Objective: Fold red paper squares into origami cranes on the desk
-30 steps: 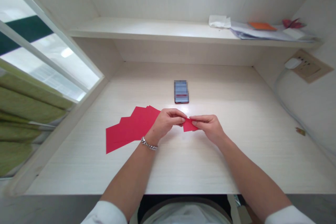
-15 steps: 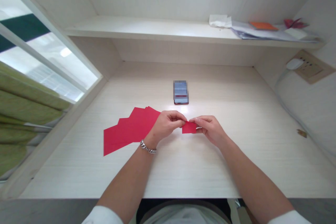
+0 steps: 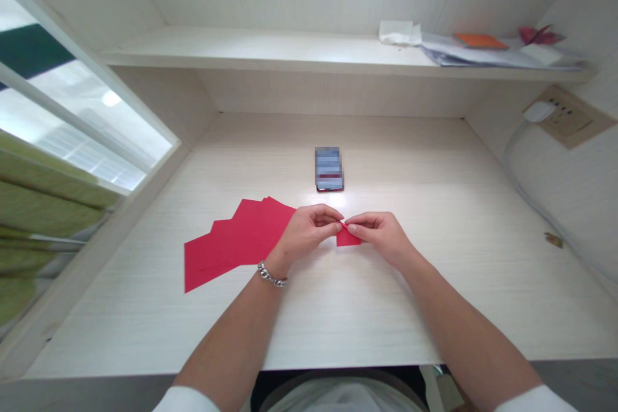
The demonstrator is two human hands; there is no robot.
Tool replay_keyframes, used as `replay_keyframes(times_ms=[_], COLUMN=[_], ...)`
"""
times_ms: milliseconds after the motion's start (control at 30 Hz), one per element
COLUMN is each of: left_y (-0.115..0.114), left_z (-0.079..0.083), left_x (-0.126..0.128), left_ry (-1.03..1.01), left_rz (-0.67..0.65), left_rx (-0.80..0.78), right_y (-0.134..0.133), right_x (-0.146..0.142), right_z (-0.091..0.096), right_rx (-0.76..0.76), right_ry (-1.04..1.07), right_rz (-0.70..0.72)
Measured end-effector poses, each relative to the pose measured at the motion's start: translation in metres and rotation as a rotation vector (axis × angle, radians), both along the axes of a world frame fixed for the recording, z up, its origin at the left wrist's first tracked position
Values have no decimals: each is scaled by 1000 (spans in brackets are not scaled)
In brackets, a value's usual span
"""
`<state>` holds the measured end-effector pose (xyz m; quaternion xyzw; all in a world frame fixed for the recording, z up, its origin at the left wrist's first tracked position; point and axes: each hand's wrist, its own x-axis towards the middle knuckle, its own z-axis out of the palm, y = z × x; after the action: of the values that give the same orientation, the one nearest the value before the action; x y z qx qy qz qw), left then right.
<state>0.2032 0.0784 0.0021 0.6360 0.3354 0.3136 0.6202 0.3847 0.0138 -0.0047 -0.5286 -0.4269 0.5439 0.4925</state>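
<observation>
Both of my hands meet over the middle of the pale wooden desk [image 3: 338,309], pinching a small folded piece of red paper [image 3: 347,239]. My left hand [image 3: 309,230], with a metal bracelet on its wrist, grips the piece's left edge with curled fingers. My right hand [image 3: 379,234] pinches its top right part. Thumb and fingertips of the two hands almost touch. To the left of my left hand, a fan of several red paper sheets [image 3: 232,243] lies flat on the desk.
A phone [image 3: 329,169] lies on the desk just beyond my hands. A shelf [image 3: 251,48] above holds white papers, an orange card [image 3: 479,41] and a red folded paper figure [image 3: 535,34]. On the right wall sit a socket panel [image 3: 567,117] and cable. A window is at left.
My hands have closed in on each other over the red piece, and my right fingers now cover more of it. The view has tilted slightly downwards.
</observation>
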Motion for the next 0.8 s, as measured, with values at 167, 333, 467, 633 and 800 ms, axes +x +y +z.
replay_keyframes(times_ms=[167,333,467,633,800], left_y=[1,2,2,2,1], left_z=[1,1,3,3,0], left_x=[-2,-2,-2,-3,-3], left_ry=[36,12,13,-12,15], left_rz=[25,61,20,-37,-8], left_rx=[16,14,3,5,118], right_y=[0,2,3,2,1], right_x=[0,-1,-1,2,4], right_z=[1,-2,-3,1,4], right_rx=[16,10,-40,-63,-159], right_ry=[8,48,92,163,163], right_rz=[3,-61,-98,-96,22])
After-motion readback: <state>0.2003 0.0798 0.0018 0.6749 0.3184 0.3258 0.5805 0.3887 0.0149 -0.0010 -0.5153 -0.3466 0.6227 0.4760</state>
